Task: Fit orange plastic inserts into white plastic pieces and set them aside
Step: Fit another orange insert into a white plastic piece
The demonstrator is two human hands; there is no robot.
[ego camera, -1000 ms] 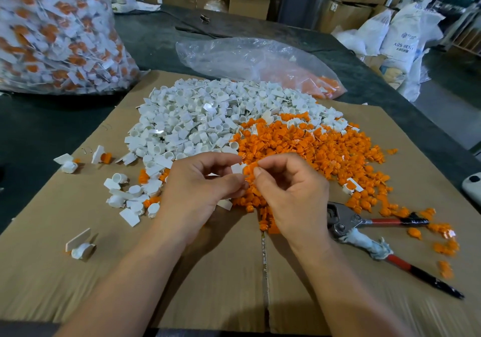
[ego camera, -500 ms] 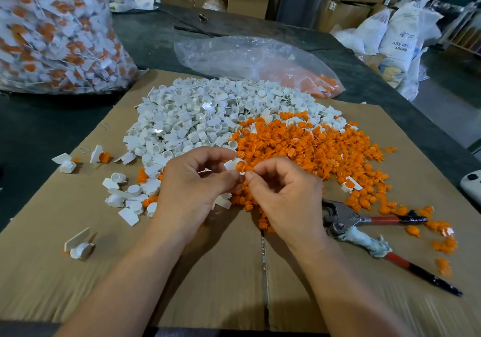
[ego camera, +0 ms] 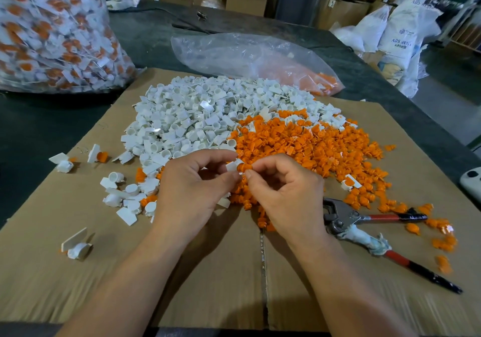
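My left hand (ego camera: 194,193) pinches a small white plastic piece (ego camera: 232,166) between thumb and fingers. My right hand (ego camera: 283,193) holds an orange insert (ego camera: 244,167) by its fingertips, pressed against the white piece's open end. Both hands hover over the near edge of the heaps. A large pile of white pieces (ego camera: 208,112) lies behind and left, a pile of orange inserts (ego camera: 312,149) behind and right. Fitted pieces (ego camera: 97,155) lie scattered on the cardboard at the left.
A cardboard sheet (ego camera: 78,271) covers the dark table. Red-handled pliers (ego camera: 364,222) lie right of my right hand. A big clear bag of assembled pieces (ego camera: 52,31) stands at the far left; a flat plastic bag (ego camera: 255,58) with some orange inserts lies behind the piles.
My two hands have shifted slightly forward and together, and the orange insert now shows between the fingertips against the white piece.
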